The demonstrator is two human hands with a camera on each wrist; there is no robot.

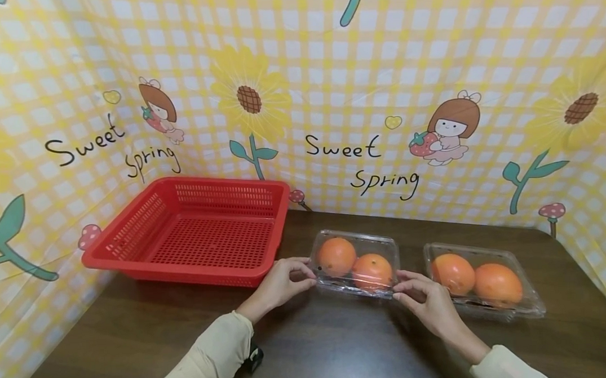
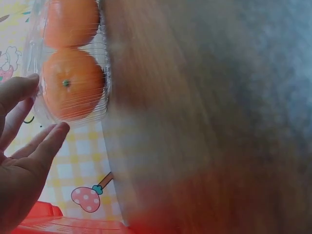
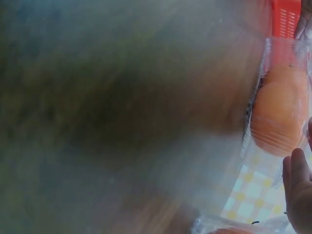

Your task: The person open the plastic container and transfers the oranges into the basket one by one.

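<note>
A clear plastic clamshell box (image 1: 358, 291) with two oranges (image 1: 336, 257) inside sits in front of me, between my hands. My left hand (image 1: 281, 281) holds its left end, thumb and fingers at the corner. At the opposite end, my right hand (image 1: 430, 303) grips the right front corner with thumb and fingertips. In the left wrist view, a green stem end shows on the nearer orange (image 2: 73, 92). Close beyond my right hand lies a second clear box (image 1: 521, 309), which also holds two oranges (image 1: 497, 285).
A red plastic basket (image 1: 184, 270) with slotted walls and nothing in it stands left of the boxes, near my left hand. Everything is on a dark wooden table (image 1: 330, 345). A yellow checked cloth (image 1: 329, 97) hangs behind the table and along its sides.
</note>
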